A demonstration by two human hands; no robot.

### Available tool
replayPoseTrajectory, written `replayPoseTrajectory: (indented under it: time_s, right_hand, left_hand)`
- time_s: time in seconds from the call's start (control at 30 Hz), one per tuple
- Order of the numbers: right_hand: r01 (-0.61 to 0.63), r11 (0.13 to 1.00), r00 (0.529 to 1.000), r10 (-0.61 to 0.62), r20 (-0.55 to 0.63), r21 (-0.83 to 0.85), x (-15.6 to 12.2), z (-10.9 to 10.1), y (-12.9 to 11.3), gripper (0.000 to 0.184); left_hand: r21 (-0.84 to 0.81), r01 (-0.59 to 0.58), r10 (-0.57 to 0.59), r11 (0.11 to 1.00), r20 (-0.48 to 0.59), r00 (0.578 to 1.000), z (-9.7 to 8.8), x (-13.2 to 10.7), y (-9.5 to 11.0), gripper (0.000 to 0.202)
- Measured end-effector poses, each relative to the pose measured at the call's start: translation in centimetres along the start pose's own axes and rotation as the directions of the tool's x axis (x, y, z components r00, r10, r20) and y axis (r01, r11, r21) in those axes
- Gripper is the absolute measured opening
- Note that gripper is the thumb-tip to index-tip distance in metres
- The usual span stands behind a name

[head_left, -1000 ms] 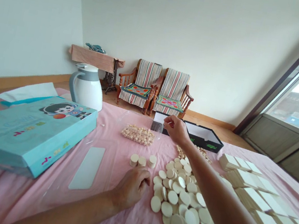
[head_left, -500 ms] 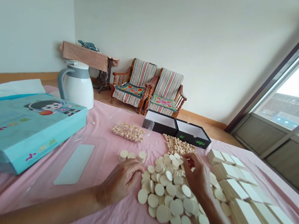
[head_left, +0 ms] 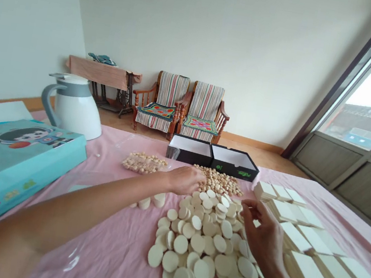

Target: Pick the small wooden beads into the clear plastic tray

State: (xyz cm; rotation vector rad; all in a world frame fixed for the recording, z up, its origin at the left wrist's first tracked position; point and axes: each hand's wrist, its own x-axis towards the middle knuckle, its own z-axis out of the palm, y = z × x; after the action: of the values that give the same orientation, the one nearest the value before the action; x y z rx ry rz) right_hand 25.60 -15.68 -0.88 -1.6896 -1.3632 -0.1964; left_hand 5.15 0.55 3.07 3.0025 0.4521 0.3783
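My left hand (head_left: 187,180) reaches forward to the left edge of a pile of small wooden beads (head_left: 223,182). Its fingers are bent together and point down; whatever they pinch is hidden. Over the right side of a heap of pale round wooden discs (head_left: 198,243) hovers my right hand (head_left: 265,228), with thumb and fingertips curled close together. I cannot make out what is between them. Short stacks of discs (head_left: 158,199) stand behind my left forearm, which partly covers them. A clear pack of beads (head_left: 145,163) lies left of my left hand.
Two joined black trays (head_left: 234,163) with white insides stand at the back. Rows of stacked pale rectangular pieces (head_left: 315,270) line the right side. At left are a turquoise box (head_left: 42,167) and a white-and-grey jug (head_left: 78,111). A pink cloth (head_left: 117,251) covers the table.
My left hand has moved forward and right, from beside the disc stacks to the bead pile. My right hand has shifted slightly right and nearer me. The view has turned a little.
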Motion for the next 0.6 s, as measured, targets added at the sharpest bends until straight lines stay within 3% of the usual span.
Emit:
replayPoseTrajectory:
  time_s: [0.13, 0.27, 0.4, 0.6]
  right_hand:
    - [0.012, 1.000, 1.000, -0.012, 0.011, -0.027, 0.2, 0.0, 0.5, 0.016]
    - [0.030, 0.999, 0.999, -0.030, 0.043, -0.022, 0.2, 0.3, 0.6, 0.015]
    - [0.027, 1.000, 0.997, -0.026, 0.077, -0.013, 0.2, 0.4, 0.5, 0.015]
    - [0.046, 0.999, 0.992, -0.042, 0.120, -0.028, 0.2, 0.5, 0.1, 0.013]
  left_hand:
    - [0.024, -0.092, 0.089, 0.995, 0.110, 0.990, 3.3, 6.0, -0.6, 0.031]
    - [0.019, -0.106, 0.101, 0.994, 0.180, 0.978, 5.7, 9.6, -0.3, 0.027]
    - [0.076, -0.089, 0.072, 0.993, 0.207, 0.976, 6.7, 10.3, -1.1, 0.024]
    - [0.116, -0.126, 0.102, 0.985, 0.197, 0.975, 6.2, 8.6, -3.0, 0.020]
